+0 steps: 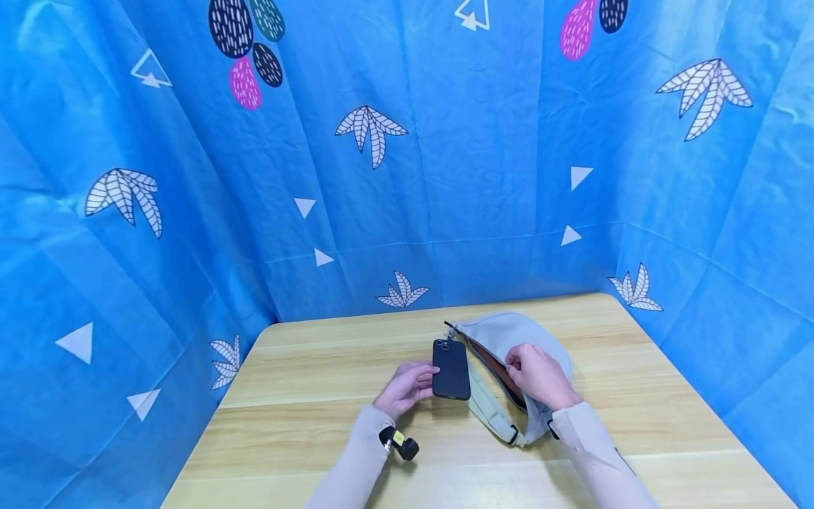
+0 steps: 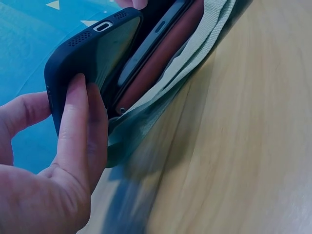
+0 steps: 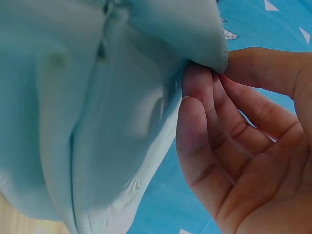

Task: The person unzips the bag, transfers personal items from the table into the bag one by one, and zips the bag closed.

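My left hand (image 1: pixel 407 388) holds a black smartphone (image 1: pixel 451 375) upright by its edge, beside the opening of a pale grey-blue sling bag (image 1: pixel 518 331). Its camera lenses face the head view. In the left wrist view, thumb and fingers pinch the phone's lower end near the charging port. My right hand (image 1: pixel 540 376) pinches the bag's opening edge between thumb and fingertips, spreading the mouth. Inside the bag, the left wrist view shows a slim dark-edged thing (image 2: pixel 155 40) with a side slot, next to a reddish-brown leather-like surface (image 2: pixel 163 61). The bag's depth is hidden.
The bag's strap (image 1: pixel 490 412) with a black buckle lies on the wooden table (image 1: pixel 305 375), left of the bag. Blue patterned cloth (image 1: pixel 470 177) hangs behind and at both sides. A small black device (image 1: pixel 400 442) sits on my left wrist.
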A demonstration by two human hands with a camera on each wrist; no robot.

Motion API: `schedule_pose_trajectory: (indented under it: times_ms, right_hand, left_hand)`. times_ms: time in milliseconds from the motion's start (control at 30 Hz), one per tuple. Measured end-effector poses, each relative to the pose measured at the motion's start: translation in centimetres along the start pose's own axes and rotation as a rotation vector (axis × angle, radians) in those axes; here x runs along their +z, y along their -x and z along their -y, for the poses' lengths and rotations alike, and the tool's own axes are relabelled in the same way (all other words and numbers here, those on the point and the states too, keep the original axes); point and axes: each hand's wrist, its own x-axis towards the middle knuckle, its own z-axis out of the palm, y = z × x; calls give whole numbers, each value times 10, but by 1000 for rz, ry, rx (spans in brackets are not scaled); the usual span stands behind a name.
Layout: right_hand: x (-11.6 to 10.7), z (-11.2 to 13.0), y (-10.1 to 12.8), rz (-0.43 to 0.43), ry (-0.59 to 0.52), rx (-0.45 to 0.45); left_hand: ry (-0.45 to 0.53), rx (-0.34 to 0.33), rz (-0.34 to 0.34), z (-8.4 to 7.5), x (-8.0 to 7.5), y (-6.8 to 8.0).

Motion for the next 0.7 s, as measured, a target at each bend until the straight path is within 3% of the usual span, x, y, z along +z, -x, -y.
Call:
schedule_pose_trajectory:
  times_ms: [700]
  right_hand:
    - [0,-2,-1,0,3,0]
  left_hand:
    - [16,-11,-2,12,18,-6]
